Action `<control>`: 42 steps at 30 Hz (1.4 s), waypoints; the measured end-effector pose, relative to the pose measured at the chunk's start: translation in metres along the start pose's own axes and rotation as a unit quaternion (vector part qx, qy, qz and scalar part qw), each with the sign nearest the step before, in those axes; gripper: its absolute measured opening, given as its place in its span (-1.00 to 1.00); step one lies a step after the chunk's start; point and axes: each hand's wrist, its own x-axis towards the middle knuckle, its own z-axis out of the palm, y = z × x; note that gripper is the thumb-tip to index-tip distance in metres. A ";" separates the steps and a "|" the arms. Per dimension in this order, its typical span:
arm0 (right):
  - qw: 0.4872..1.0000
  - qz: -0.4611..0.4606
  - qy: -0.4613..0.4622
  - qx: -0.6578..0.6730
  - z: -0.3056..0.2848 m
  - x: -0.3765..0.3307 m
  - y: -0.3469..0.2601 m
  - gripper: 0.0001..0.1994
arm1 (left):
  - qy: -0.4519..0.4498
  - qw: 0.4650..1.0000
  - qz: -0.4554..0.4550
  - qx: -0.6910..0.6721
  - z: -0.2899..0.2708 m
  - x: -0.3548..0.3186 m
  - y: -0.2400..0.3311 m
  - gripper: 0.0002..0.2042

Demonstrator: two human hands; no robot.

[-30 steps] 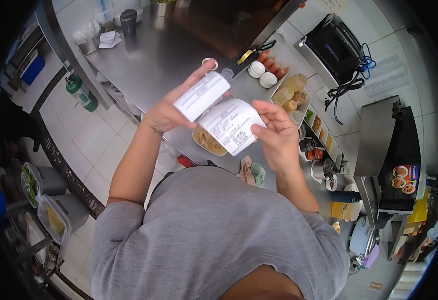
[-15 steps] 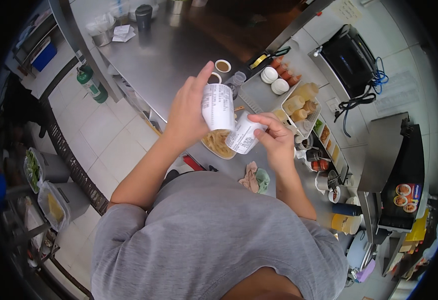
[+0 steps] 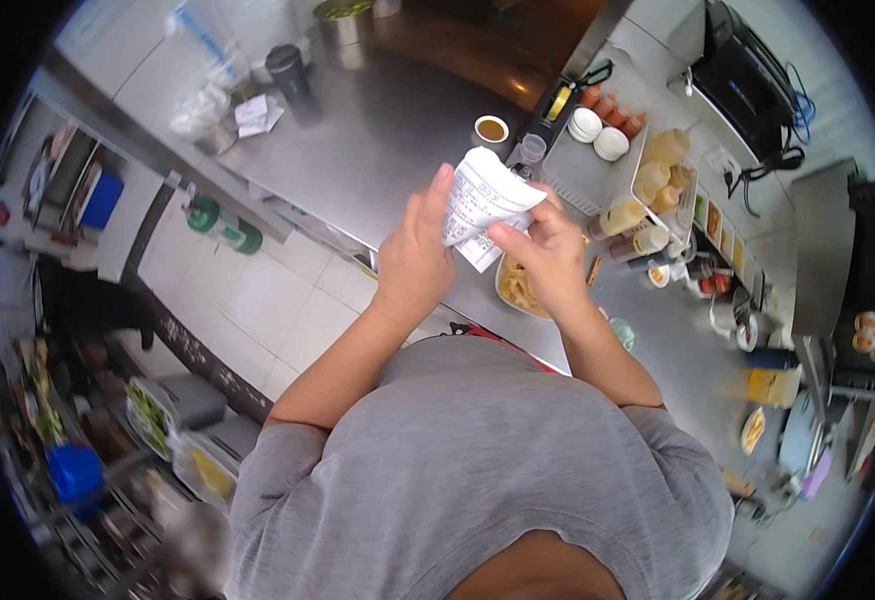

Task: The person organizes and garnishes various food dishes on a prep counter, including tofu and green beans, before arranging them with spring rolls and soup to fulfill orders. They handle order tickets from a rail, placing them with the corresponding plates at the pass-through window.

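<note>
Printed paper slip (image 3: 480, 200): white, thin, dark lines of print too small to tell apart. Curled and creased, top end bent over into a rounded fold, lower corner hanging loose. Held up in the air between both hands, above the near edge of the counter.

Left hand (image 3: 415, 262): closed on the slip's left edge, thumb up along the paper, fingers curled behind it. Right hand (image 3: 548, 250): pinching the slip's lower right part between thumb and fingers, knuckles toward the camera. The two hands sit close together, the slip bridging them.

Steel counter (image 3: 378, 150): bare brushed metal, running off diagonally. Just under the right hand, a plate of pale fried food (image 3: 520, 288), partly hidden. Beyond the slip, a small cup of brown sauce (image 3: 491, 130) and a clear empty cup (image 3: 532, 148) beside it. Right of these, a tray (image 3: 583, 170) with stacked white dishes (image 3: 599, 134), then squeeze bottles (image 3: 648, 200) of yellowish sauce.

Room: white floor tiles (image 3: 258, 300) at left, green bottles (image 3: 226, 226) on a low ledge, a black appliance (image 3: 748, 80) with cords at upper right. Grey shirt (image 3: 478, 470) fills the lower view.
</note>
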 end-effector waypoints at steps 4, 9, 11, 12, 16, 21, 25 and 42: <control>0.992 0.086 0.080 0.035 0.024 0.015 -0.001 -0.72 | -0.073 0.978 -0.089 -0.175 -0.018 0.013 -0.022 -0.20; 0.963 0.137 0.208 0.101 0.026 0.019 -0.014 -0.74 | -0.273 0.525 -0.388 -0.707 -0.009 0.018 -0.046 -0.29; 0.957 0.160 0.225 0.088 0.027 0.019 -0.012 -0.73 | -0.294 0.517 -0.292 -0.749 -0.002 0.021 -0.036 -0.37; 0.972 0.124 0.183 0.080 0.027 0.022 -0.013 -0.72 | -0.299 0.538 -0.271 -0.740 -0.005 0.032 -0.022 -0.40; 0.984 0.096 0.115 0.094 0.031 0.035 -0.046 -0.73 | -0.350 0.468 -0.332 -0.741 -0.012 0.067 -0.011 -0.46; 0.996 0.027 0.073 0.045 0.005 0.049 -0.084 -0.69 | -0.252 0.479 -0.270 -0.796 -0.017 0.098 0.013 -0.53; 0.967 -0.049 -0.036 -0.246 -0.026 0.091 -0.117 -0.59 | -0.118 0.570 -0.248 -0.774 -0.017 0.122 0.027 -0.58; 0.413 -0.555 0.279 -0.666 -0.035 0.388 -0.373 -0.60 | -0.147 0.711 -0.260 -0.637 -0.037 0.136 -0.084 -0.74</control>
